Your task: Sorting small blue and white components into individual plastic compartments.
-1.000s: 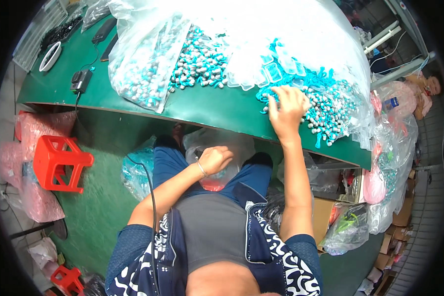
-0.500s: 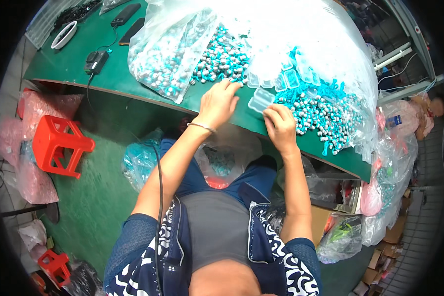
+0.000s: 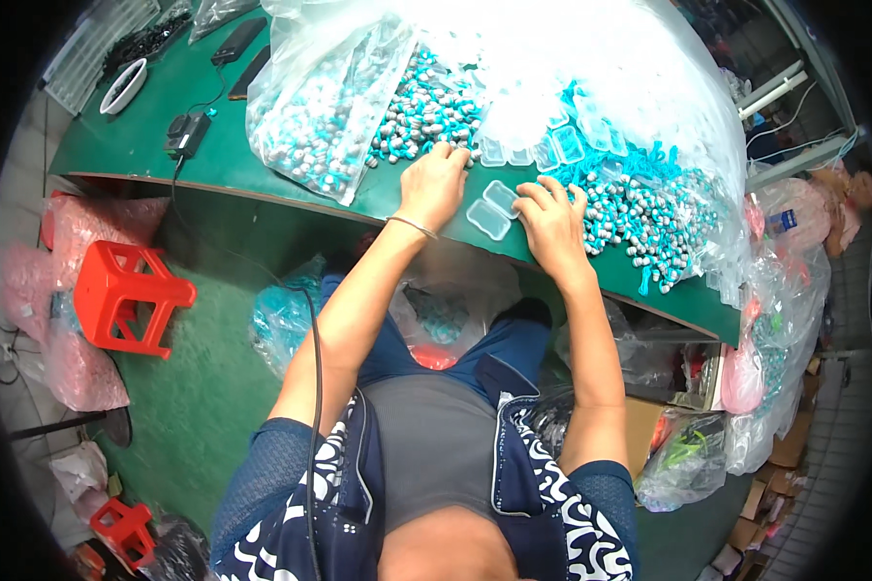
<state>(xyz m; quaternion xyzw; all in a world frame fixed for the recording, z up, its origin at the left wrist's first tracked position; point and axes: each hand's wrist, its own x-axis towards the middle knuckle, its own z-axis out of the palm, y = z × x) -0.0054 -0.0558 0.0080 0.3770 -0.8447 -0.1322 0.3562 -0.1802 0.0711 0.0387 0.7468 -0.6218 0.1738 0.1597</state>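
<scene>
A clear plastic case [image 3: 489,220] lies opened out, its two halves side by side, on the green table just in front of my right hand. My right hand [image 3: 552,225] has its fingers spread, the fingertips between the case and a heap of small turquoise-and-grey pieces with cords [image 3: 639,225]. Its nearest fingertips are at the case's edge; whether they touch it I cannot tell. My left hand [image 3: 432,187] is closed, its bent fingers at the near edge of another pile of such pieces [image 3: 421,111]. What its fingertips hold, if anything, is hidden.
A clear bag of the same pieces [image 3: 320,136] lies left of my left hand. More clear cases [image 3: 562,148] lie beyond my right hand, by a large clear plastic sheet [image 3: 620,68]. A cabled black device [image 3: 187,134] and a white dish [image 3: 124,87] are farther left. A red stool [image 3: 131,295] stands below.
The clear case, earlier at my right fingertips, now lies flatter and a little nearer to me. My right fingers have spread apart. My left hand stays beside the pile.
</scene>
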